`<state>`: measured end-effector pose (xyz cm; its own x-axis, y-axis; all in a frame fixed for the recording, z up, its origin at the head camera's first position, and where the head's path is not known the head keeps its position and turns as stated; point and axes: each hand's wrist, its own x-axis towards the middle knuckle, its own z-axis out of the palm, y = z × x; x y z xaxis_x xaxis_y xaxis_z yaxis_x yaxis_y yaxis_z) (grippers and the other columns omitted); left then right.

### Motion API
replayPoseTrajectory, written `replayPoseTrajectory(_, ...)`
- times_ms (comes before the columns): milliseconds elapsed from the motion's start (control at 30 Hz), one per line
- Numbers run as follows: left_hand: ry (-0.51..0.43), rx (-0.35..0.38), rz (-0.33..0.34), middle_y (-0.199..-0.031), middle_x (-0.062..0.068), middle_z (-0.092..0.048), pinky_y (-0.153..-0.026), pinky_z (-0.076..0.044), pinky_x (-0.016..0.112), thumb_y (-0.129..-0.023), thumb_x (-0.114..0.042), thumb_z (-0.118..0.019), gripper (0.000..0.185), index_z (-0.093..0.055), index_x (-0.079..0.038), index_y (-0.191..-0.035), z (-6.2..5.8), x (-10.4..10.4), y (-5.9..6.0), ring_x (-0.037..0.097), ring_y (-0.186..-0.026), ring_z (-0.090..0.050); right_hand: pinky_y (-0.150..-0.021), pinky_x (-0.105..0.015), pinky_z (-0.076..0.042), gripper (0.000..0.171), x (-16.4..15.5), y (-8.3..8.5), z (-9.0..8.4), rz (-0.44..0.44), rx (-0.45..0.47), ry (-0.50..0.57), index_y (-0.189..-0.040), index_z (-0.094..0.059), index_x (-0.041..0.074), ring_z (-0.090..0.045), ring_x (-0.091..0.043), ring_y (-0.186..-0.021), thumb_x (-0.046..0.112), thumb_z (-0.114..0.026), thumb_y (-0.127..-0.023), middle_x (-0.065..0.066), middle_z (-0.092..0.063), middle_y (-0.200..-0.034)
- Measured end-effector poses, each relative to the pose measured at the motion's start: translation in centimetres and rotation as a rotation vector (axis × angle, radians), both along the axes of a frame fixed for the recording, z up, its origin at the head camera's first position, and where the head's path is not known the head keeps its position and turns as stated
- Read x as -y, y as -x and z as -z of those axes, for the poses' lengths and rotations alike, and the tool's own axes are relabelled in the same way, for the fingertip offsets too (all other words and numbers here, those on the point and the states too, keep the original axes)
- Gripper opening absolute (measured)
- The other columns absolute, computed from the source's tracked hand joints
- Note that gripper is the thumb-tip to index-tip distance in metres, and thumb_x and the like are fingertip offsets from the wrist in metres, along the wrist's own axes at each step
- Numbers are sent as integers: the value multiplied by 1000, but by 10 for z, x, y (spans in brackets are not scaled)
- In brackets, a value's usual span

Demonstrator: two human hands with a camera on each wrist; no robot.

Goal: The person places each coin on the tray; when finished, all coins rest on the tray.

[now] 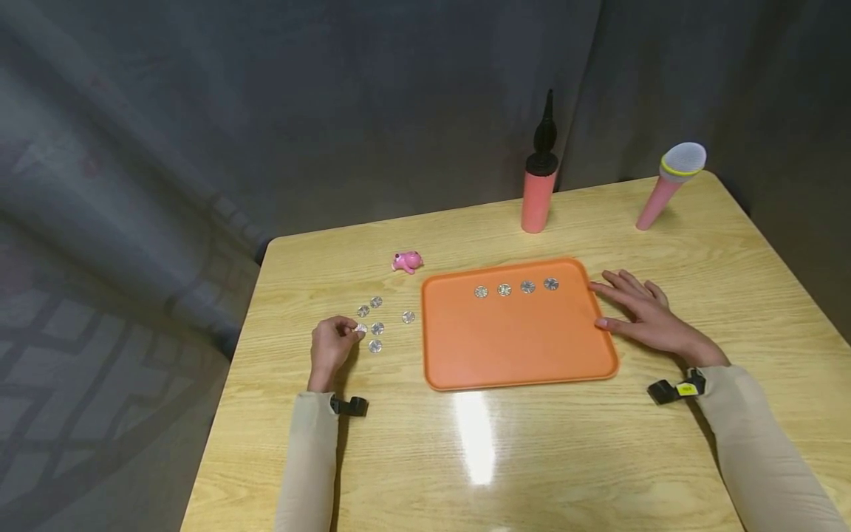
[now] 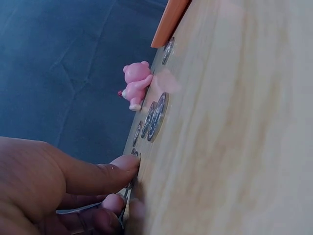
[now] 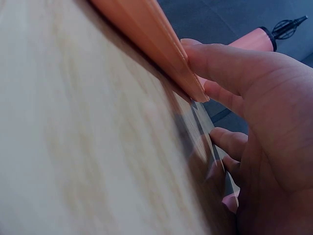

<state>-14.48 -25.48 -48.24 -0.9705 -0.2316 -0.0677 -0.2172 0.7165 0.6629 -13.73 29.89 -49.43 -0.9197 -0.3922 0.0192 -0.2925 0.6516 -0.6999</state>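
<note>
In the head view my left hand (image 1: 330, 346) is at the left of the table, its thumb and fingers pinching a silver coin (image 1: 361, 329). Several loose coins lie just beyond and beside it, among them one coin (image 1: 408, 317) nearer the tray. My thumb covers part of the held coin in the left wrist view. The orange tray (image 1: 518, 362) carries a row of several coins (image 1: 504, 290) near its far edge. At the tray's right rim rests my right hand (image 1: 641, 314), fingers spread, with thumb and forefinger touching the edge.
A small pink bear figure (image 1: 408, 261) lies beyond the coins. Toward the back stands a pink hand pump (image 1: 537, 199) with a black top. Right of it is a pink toy microphone (image 1: 658, 199). Dark curtains (image 1: 399, 111) hang behind the wooden table (image 1: 565, 458).
</note>
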Motion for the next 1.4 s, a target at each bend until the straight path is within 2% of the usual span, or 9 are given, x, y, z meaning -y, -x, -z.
replayPoseTrajectory(133, -44, -6, -22, -78, 10, -66, -63, -42, 24, -80, -6, -81, 15, -72, 2, -91, 0, 0, -2, 15, -70, -55, -114, -71, 12, 68, 0, 0, 0, 2, 2, 0, -153, -40, 14, 0, -48, -154, 24, -70, -93, -28, -18, -164)
replayPoseTrajectory(400, -213, -31, -94, -73, 3, -64, -59, -46, 17, -80, -4, -81, 14, -70, 4, -85, 3, 5, -4, 8, -65, -54, -114, -70, 13, 68, 1, 0, -1, -9, -7, 8, -153, -40, 14, 0, -49, -154, 23, -69, -93, -29, -18, -164)
replayPoseTrajectory(800, -340, 33, -101, -73, -3, -66, -55, -47, 18, -85, -4, -77, 13, -72, 5, -92, 0, 13, -4, 8, -62, -55, -115, -70, 12, 67, 0, -1, 0, 1, 4, 14, -153, -40, 15, 0, -48, -154, 25, -69, -93, -27, -17, -164)
replayPoseTrajectory(1000, -491, 46, -176, -70, -8, -67, -50, -45, 21, -87, -2, -74, 2, -73, -3, -88, -5, 16, -2, 8, -54, -52, -116, -67, 12, 67, 0, 1, 2, 12, 13, 12, -153, -40, 15, 1, -46, -155, 24, -69, -93, -26, -16, -165)
replayPoseTrajectory(1100, -541, 38, -204, -68, -9, -66, -48, -42, 21, -88, 2, -71, 6, -72, -4, -87, -8, 16, 0, 8, -51, -50, -117, -67, 12, 68, -1, 1, 2, 9, 9, 11, -154, -40, 15, 1, -46, -155, 24, -69, -93, -26, -16, -165)
replayPoseTrajectory(1267, -590, 9, -186, -65, -9, -65, -45, -37, 20, -89, 6, -64, 8, -69, 6, -95, -14, 11, 3, 7, -48, -47, -115, -69, 13, 68, -1, 0, 0, -6, 1, 16, -154, -40, 15, 1, -47, -155, 24, -69, -93, -27, -17, -165)
replayPoseTrajectory(1400, -635, -12, -154, -64, -9, -65, -44, -34, 20, -88, 5, -66, 6, -69, 4, -93, -20, 5, 8, 6, -47, -44, -115, -70, 12, 68, -1, 0, 0, -8, 0, 18, -153, -40, 16, 0, -48, -154, 24, -70, -93, -27, -17, -165)
